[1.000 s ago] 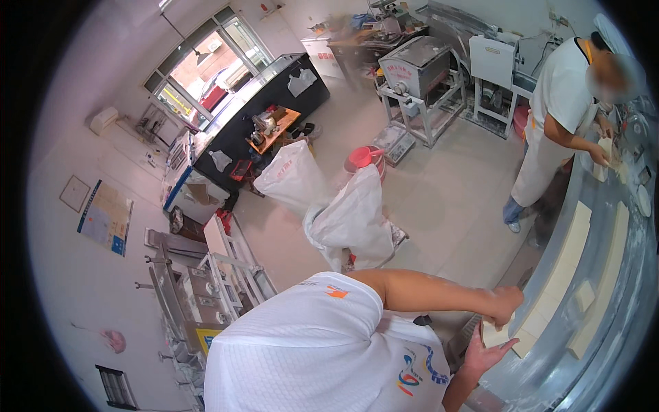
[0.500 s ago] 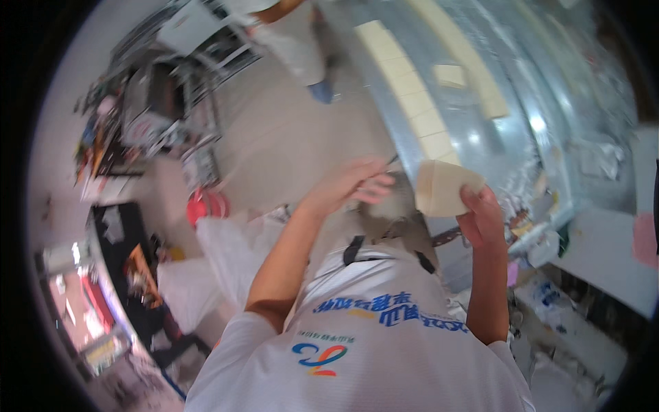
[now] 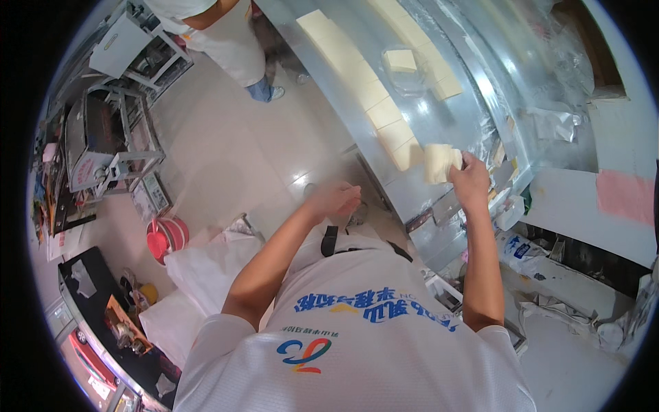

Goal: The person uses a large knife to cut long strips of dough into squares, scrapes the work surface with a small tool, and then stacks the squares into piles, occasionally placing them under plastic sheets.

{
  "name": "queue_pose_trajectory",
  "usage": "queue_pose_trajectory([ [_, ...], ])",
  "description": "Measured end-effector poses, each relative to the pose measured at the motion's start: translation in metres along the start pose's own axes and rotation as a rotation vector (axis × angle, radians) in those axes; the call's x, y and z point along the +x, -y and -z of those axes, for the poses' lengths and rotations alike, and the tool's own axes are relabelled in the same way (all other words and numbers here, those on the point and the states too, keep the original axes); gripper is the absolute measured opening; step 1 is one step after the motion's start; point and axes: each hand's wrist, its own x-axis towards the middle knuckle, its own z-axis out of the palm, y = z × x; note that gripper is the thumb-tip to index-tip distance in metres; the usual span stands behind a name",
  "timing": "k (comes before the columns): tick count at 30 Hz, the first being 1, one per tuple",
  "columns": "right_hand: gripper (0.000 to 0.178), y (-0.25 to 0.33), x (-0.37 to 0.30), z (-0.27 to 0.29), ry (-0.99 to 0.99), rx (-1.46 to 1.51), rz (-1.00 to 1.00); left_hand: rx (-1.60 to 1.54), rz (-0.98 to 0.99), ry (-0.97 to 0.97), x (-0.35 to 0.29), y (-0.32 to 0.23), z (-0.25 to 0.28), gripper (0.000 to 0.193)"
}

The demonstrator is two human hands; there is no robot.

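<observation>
At twelve o'clock from the body, the left hand [image 3: 336,200] is seen empty, its fingers loosely curled (whether they touch cannot be told, because of blur). At one o'clock, a pale dough piece [image 3: 439,163] is pinched by the right hand [image 3: 470,180] at one side only, so it could be bent or dropped. The dough row [image 3: 360,82] just beyond could be knocked by a low swing. The metal table [image 3: 367,41] is edged at twelve; moving room is given above the floor [image 3: 240,137] at eleven.
</observation>
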Motion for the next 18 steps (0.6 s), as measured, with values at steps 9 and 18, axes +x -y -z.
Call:
queue_pose_trajectory([
  [9,0.034,0.079,-0.035,-0.018,0.22,0.788,-0.221,-1.171,-0.144,0.643,0.041,-0.083,-0.052,0.076],
  [18,0.045,0.027,-0.04,-0.041,0.256,0.941,-0.194,-0.275,-0.441,0.176,-0.052,-0.141,-0.062,0.065],
])
